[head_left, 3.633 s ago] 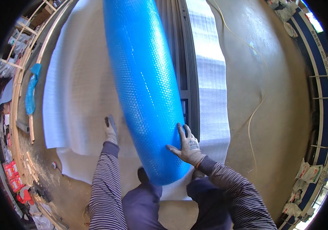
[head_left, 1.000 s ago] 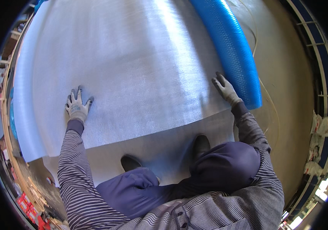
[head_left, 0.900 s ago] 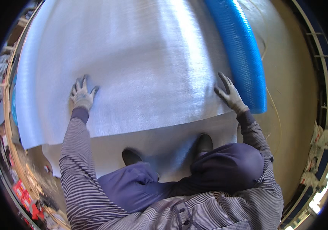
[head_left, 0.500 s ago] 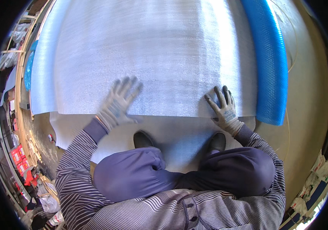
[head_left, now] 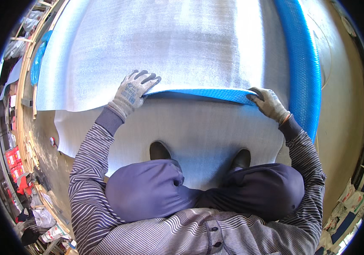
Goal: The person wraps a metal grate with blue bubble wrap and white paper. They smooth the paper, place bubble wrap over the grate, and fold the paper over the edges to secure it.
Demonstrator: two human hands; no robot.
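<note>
A wide silvery sheet [head_left: 160,51] stretches away in front of me. Its near edge is lifted and curls up between my hands, baring a blue bubbled underside [head_left: 220,94]. My left hand [head_left: 130,95], in a grey glove with dark fingertips, is closed on that edge, fingers on top. Further right my right hand [head_left: 271,104], gloved alike, pinches the same edge where the blue side shows; its thumb is partly hidden. Beneath lies another silvery sheet [head_left: 199,127], with both my shoes on it.
A blue bubbled roll or fold [head_left: 304,63] runs along the sheet's right side. On the left are wooden strips [head_left: 21,97], red boxes [head_left: 14,158] and a small red-and-white item [head_left: 52,141] on the floor. White bags [head_left: 354,199] lie at the lower right.
Both hands went from lying spread on the sheet to gripping its near edge. That edge has lifted and shifted away from me, showing its blue underside and more of the lower sheet.
</note>
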